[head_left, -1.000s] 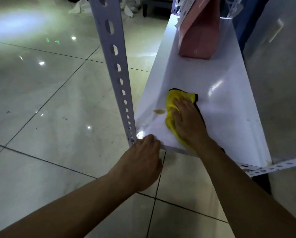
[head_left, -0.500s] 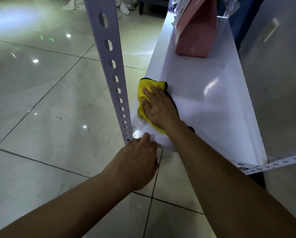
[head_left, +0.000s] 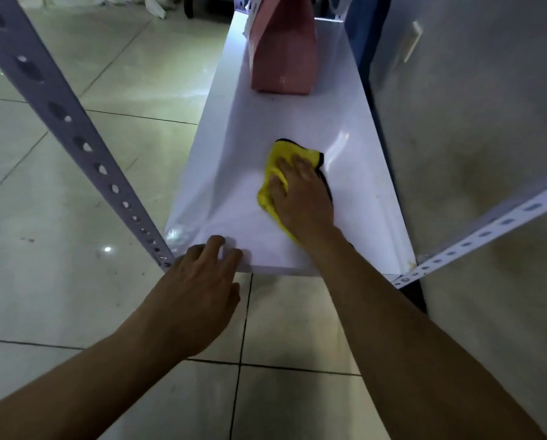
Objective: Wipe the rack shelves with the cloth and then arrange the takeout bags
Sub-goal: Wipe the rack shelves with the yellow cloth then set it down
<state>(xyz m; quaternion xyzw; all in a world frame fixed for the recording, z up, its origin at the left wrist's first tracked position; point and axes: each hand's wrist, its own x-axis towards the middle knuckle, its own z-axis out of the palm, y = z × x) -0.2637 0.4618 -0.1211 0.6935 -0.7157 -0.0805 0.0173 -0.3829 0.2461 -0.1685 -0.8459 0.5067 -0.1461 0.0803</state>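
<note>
A yellow cloth (head_left: 276, 168) with a dark edge lies on the white rack shelf (head_left: 234, 173). My right hand (head_left: 302, 198) presses flat on the cloth, fingers spread, near the middle of the shelf's near end. My left hand (head_left: 199, 281) rests with straight fingers on the shelf's near edge, beside the front-left post. A pink takeout bag (head_left: 283, 55) stands upright farther along the same shelf.
A perforated grey upright (head_left: 75, 134) rises at the shelf's near-left corner. A perforated white rail (head_left: 475, 236) crosses at the right. A grey wall runs along the shelf's right side. Glossy floor tiles (head_left: 75, 249) spread to the left and below.
My right hand slid the cloth from the shelf's left edge back rightward toward the middle. The brown spot seen a second ago no longer shows. My left hand stayed on the near edge.
</note>
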